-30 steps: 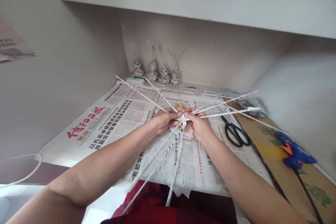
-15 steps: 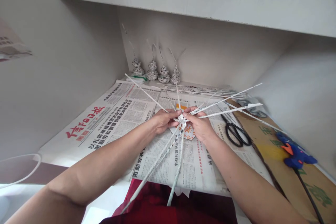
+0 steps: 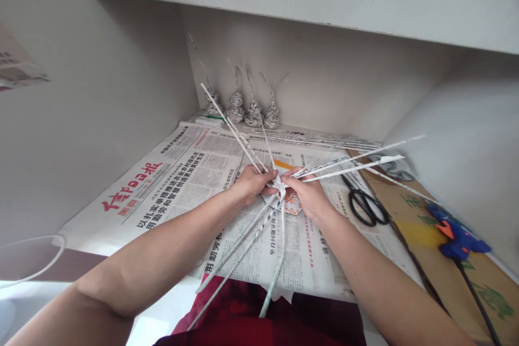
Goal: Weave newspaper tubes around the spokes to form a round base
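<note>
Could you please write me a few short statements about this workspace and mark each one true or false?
1. The left hand and right hand both hold the paper strips near where they cross. True.
2. The black-handled scissors are in the left hand. False: they lie to the right of the right hand.
3. Four gourd-shaped woven pieces stand at the back. True.
4. The blue tool lies at the far left. False: it lies on the cardboard at the right.
5. Large red characters are printed on the newspaper. True.
</note>
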A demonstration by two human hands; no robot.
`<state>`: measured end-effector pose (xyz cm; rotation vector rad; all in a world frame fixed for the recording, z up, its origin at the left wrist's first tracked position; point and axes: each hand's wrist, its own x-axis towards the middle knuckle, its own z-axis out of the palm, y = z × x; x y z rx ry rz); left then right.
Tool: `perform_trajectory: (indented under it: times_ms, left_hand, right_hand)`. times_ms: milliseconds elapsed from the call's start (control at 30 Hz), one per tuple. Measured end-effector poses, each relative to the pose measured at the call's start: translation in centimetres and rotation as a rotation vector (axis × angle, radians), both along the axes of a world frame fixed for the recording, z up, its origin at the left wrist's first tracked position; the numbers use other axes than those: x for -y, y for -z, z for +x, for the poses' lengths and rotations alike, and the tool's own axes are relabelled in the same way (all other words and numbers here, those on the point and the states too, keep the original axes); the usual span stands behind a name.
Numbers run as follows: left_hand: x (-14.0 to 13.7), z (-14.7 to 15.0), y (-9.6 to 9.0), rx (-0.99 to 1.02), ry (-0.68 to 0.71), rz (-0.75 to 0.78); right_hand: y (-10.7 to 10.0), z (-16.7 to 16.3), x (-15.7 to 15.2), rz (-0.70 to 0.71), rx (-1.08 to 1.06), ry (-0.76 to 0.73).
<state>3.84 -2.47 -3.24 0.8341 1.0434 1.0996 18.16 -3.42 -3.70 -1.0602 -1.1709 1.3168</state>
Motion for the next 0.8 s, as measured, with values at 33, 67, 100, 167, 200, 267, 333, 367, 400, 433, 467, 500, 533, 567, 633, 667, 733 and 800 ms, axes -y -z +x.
perform_trajectory:
  times_ms: [33,67,100,167,200,267,333,367,400,433,467,500,533,567,633,667,733,800]
  left_hand:
    - [0.0,0.0,0.1,0.0,0.0,0.002]
    - [0.0,0.0,0.1,0.001,0.001,0.002]
    - [0.0,0.1,0.0,0.007,0.002,0.0]
    - [0.1,0.1,-0.2,0.034,-0.005,-0.01]
    - [0.1,0.0,-0.3,0.054,-0.01,-0.021]
    - [0.2,-0.1,-0.4,0.105,0.008,-0.053]
    - [0.1,-0.3,-0.4,0.147,0.073,-0.085]
    - [0.1,-0.4,-0.4,0.161,0.107,-0.096]
    - [0.0,-0.5,-0.3,0.17,0.131,-0.105]
    - [-0.1,-0.6,-0.2,0.174,0.142,-0.112]
    - [-0.2,-0.7,-0.1,0.178,0.14,-0.118]
    - [-0.3,-0.7,0.0,0.182,0.134,-0.123]
    - [-0.3,-0.7,0.1,0.186,0.133,-0.125]
    - [-0.4,-0.7,0.1,0.189,0.133,-0.123]
    - [-0.5,-0.7,0.2,0.19,0.127,-0.106]
    - [-0.5,-0.7,0.3,0.19,0.117,-0.095]
    - [-0.6,-0.7,0.4,0.191,0.083,-0.077]
    - [-0.7,-0.7,0.5,0.193,0.062,-0.068]
  right_hand:
    - [0.0,0.0,0.0,-0.015,0.011,0.004]
    - [0.0,0.0,-0.1,-0.028,0.019,0.01]
    - [0.0,0.1,-0.1,-0.037,0.023,0.017]
    - [-0.1,0.1,-0.1,-0.04,0.027,0.023]
    - [-0.1,0.1,-0.1,-0.037,0.024,0.024]
    - [-0.2,0.2,-0.1,-0.032,0.009,0.015]
    - [-0.2,0.3,-0.1,-0.028,-0.005,0.0]
    - [-0.2,0.3,-0.1,-0.027,-0.009,-0.009]
    - [-0.3,0.3,-0.1,-0.027,-0.012,-0.017]
    - [-0.3,0.3,-0.1,-0.031,-0.014,-0.024]
    - [-0.3,0.3,-0.1,-0.038,-0.019,-0.03]
    - [-0.4,0.3,-0.1,-0.046,-0.028,-0.037]
    - [-0.5,0.3,-0.1,-0.054,-0.042,-0.046]
    - [-0.6,0.4,-0.1,-0.06,-0.058,-0.057]
    - [-0.7,0.5,-0.2,-0.075,-0.09,-0.087]
    - [-0.8,0.6,-0.3,-0.082,-0.103,-0.097]
    - [-0.8,0.9,-0.5,-0.089,-0.112,-0.098]
    - [-0.8,1.2,-0.6,-0.089,-0.108,-0.067]
